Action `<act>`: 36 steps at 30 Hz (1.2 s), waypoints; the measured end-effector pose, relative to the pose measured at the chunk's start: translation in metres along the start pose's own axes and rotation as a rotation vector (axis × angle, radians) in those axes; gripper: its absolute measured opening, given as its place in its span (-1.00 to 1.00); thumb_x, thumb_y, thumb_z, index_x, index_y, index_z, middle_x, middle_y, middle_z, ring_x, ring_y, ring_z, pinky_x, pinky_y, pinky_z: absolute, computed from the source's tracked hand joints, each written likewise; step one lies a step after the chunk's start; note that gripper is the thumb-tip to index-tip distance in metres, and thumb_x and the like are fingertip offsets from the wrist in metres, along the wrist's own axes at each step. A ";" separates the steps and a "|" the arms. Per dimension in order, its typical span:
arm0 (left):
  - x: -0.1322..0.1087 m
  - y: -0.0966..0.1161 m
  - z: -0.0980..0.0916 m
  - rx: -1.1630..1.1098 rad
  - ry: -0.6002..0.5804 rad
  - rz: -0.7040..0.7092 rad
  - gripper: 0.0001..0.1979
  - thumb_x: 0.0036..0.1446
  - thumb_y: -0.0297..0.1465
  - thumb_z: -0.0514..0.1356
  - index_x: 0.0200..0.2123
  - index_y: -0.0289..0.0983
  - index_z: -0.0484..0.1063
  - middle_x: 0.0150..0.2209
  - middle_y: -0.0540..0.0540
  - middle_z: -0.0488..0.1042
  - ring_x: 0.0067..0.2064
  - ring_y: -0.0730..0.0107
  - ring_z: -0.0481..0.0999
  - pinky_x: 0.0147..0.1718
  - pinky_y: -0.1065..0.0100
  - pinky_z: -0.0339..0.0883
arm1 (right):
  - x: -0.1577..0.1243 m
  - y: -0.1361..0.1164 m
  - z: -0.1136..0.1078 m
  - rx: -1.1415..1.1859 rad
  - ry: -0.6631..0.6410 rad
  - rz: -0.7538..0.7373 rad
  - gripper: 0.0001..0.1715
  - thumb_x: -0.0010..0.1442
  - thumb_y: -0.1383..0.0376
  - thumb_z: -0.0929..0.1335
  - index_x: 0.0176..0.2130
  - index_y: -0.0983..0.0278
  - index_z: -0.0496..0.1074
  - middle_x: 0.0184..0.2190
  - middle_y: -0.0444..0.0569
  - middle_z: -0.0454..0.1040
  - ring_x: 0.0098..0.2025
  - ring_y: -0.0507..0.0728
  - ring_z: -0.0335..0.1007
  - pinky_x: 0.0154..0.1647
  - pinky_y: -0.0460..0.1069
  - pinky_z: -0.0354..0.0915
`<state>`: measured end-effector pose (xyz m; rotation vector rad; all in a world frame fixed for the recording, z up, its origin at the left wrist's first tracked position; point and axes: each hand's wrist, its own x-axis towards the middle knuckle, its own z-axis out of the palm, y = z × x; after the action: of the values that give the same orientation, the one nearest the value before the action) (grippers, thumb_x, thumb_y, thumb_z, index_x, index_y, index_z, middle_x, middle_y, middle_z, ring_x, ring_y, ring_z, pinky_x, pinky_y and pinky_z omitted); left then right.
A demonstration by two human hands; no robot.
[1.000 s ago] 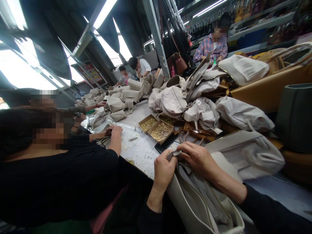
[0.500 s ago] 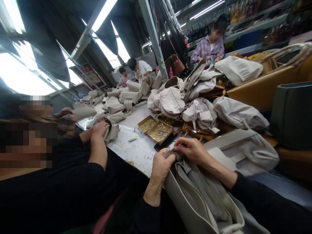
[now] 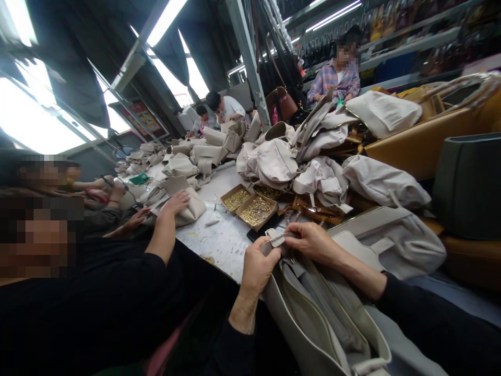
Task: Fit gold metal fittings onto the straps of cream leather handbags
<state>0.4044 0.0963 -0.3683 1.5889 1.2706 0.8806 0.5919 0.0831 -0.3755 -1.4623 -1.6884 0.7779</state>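
A pale grey handbag [image 3: 297,318] stands tilted before me, its top gaping and its grey lining and zip edges showing. At its far end a short tab strap [image 3: 277,237] with a rounded tip sticks up between my hands. My left hand [image 3: 256,266] pinches the bag's edge beside this strap, thumb on top. From the right, my right hand [image 3: 313,243] grips the strap's other side between thumb and fingers. Just beyond are open cardboard boxes [image 3: 256,211] of small gold-coloured metal pieces.
Pale bags [image 3: 270,162] are heaped along the table [image 3: 225,245]. At right lie a mustard bag [image 3: 426,130] and a dark green bag [image 3: 469,183]. A co-worker's hand [image 3: 176,203] rests on a pale bag at left. Other people sit farther back.
The tab strap now shows clearly between my hands, where my fingers covered it before. My right hand has shifted slightly right. The co-worker at left has laid their bag flatter.
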 end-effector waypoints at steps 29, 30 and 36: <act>0.001 0.003 -0.002 0.197 0.017 0.051 -0.84 -0.03 -0.40 0.27 -0.34 -0.30 0.59 -0.47 0.02 0.55 -0.43 0.41 0.48 -0.41 0.45 0.30 | 0.012 0.009 0.005 0.177 -0.194 -0.011 -0.87 0.18 0.32 0.38 -0.36 0.27 0.56 -0.47 -0.14 0.47 -0.37 0.08 0.31 -0.37 -0.08 0.10; 0.002 0.003 -0.003 0.198 0.001 0.050 -0.85 -0.04 -0.40 0.27 -0.35 -0.30 0.59 -0.49 0.03 0.53 -0.44 0.42 0.46 -0.43 0.46 0.29 | 0.014 0.013 0.006 0.224 -0.236 -0.003 -0.87 0.17 0.30 0.38 -0.37 0.28 0.54 -0.48 -0.15 0.45 -0.38 0.07 0.29 -0.37 -0.09 0.12; 0.002 -0.005 -0.003 0.194 -0.057 0.086 -0.91 -0.06 -0.41 0.27 -0.42 -0.30 0.55 -0.50 0.04 0.49 -0.46 0.45 0.42 -0.45 0.48 0.26 | 0.027 0.026 0.005 0.467 -0.454 0.087 -0.66 0.02 0.07 0.44 -0.45 0.31 0.45 -0.58 -0.20 0.34 -0.53 0.00 0.17 -0.48 -0.11 0.12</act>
<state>0.4004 0.0995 -0.3714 1.8204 1.2871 0.7778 0.5998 0.1139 -0.3958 -1.0863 -1.6105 1.5263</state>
